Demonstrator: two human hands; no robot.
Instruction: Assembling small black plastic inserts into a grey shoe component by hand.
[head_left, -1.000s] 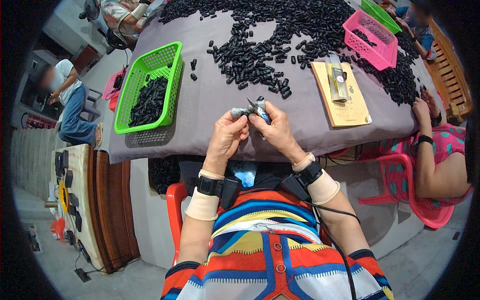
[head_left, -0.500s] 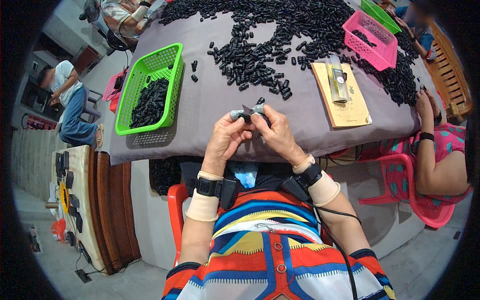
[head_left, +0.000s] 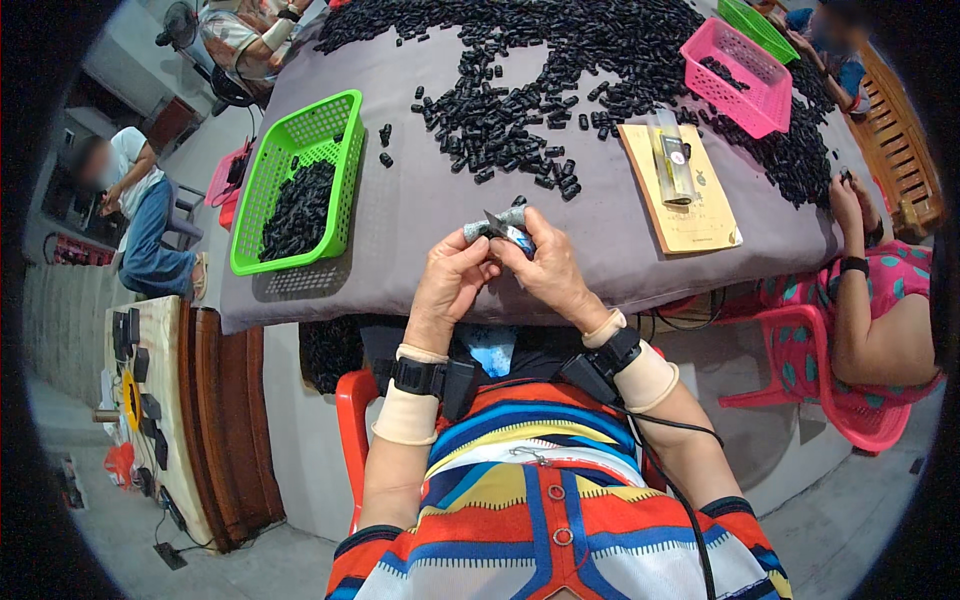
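Observation:
My left hand is closed, thumb and fingertips pinched on a small black piece, mostly hidden by the fingers. Grey wrapping covers one of its fingertips. Close against it, my right hand is closed around a small knife with a bluish handle. The knife's short dark blade points up and left, at the left fingertips. A finger of the right hand also has grey wrapping. Just beyond the hands, a loose black piece lies on the grey tablecloth.
A green basket of black pieces stands at the left. Heaped black pieces cover the table's far side. At the right lie a yellow notepad and a clear ruler-like packet. A pink basket stands beyond; co-workers sit around.
The knife has turned in my right hand, so its bluish handle now shows. Both hands stay together in nearly the same place.

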